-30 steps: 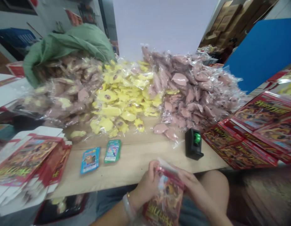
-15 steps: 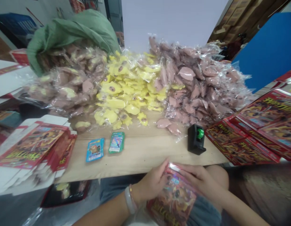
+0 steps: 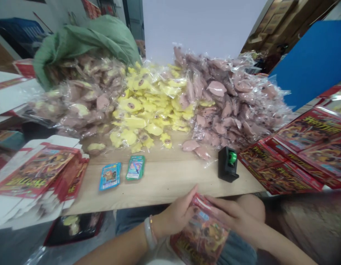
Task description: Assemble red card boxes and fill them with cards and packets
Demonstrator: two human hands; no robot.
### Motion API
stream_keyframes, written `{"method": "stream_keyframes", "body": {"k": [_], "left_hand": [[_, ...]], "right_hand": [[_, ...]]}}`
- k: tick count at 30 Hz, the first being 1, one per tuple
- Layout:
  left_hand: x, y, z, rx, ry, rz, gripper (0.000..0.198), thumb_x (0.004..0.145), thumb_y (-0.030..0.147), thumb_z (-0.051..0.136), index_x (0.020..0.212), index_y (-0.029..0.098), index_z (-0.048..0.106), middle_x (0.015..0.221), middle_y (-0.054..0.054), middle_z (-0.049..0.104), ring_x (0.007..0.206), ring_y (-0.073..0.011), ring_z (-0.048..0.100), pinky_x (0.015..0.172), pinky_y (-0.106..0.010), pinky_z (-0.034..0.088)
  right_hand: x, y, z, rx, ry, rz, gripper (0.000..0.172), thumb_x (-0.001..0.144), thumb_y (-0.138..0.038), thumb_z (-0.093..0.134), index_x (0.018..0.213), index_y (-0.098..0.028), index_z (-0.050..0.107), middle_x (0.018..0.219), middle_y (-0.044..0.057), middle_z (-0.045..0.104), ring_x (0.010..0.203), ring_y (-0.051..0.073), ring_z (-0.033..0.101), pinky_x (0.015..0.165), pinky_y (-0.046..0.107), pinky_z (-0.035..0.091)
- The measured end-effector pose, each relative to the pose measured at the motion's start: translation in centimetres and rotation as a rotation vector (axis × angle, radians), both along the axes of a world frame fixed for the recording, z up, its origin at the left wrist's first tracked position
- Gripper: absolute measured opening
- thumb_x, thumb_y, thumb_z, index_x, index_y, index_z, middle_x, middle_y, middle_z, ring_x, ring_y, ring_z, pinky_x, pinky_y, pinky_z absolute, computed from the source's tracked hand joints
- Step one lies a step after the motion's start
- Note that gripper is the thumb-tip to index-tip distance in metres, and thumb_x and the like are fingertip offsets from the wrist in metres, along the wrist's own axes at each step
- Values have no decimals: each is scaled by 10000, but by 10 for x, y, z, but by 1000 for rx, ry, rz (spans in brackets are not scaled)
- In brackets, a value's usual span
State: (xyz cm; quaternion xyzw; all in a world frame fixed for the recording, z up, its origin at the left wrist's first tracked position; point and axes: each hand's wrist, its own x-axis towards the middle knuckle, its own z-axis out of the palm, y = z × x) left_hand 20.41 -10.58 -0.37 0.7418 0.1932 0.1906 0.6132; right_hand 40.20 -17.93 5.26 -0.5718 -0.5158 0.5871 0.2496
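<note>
A red printed cardboard box rests over my lap, below the table's front edge. My left hand grips its upper left side, thumb near the top edge. On the opposite side, my right hand presses against the box's upper right edge, fingers reaching toward the top. The box's top end looks closed between the hands. On the table ahead are a black tape dispenser with a green core, a stack of blue-edged cards and a stack of green-edged cards.
Bagged yellow figures and bagged pink figures are heaped at the back. A green sack spills more bags. Flattened boxes lie at left; red boxes stand at right. A dark tray sits lower left.
At the box's top, the pale shiny strip between my hands no longer shows; a red edge is there now. My hands keep nearly the same hold. The view has shifted slightly.
</note>
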Motion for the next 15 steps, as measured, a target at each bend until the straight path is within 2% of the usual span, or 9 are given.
{"method": "stream_keyframes", "body": {"k": [3,7,12,15], "left_hand": [[3,-4,-1,-5,10,24,530,911,278,348,1393,133,182,1279,-110,478,1140,-176,468,997,-310,341],[6,-6,-2,11,27,60,534,899,243,358,1391,127,185,1246,-122,505,1105,-186,492,973,-325,364],[6,-3,3,21,67,31,545,894,228,347,1392,103,166,1210,-145,531,1064,-199,518,943,-339,387],[6,-1,5,28,71,14,537,890,226,352,1391,126,186,1219,-135,528,1070,-206,515,945,-354,386]], "right_hand": [[-2,2,8,40,-20,36,408,870,-404,441,1224,-218,519,1182,64,589,1047,216,554,917,352,430],[-5,5,9,134,-185,9,399,870,-421,433,1177,-204,566,1054,81,651,916,216,600,841,348,466],[0,4,1,20,9,-31,445,883,-442,393,1220,-187,532,1185,78,590,1065,219,546,955,374,404],[2,3,-2,62,-64,-26,430,864,-428,442,1214,-198,538,1157,69,610,1047,225,561,952,386,409]]}}
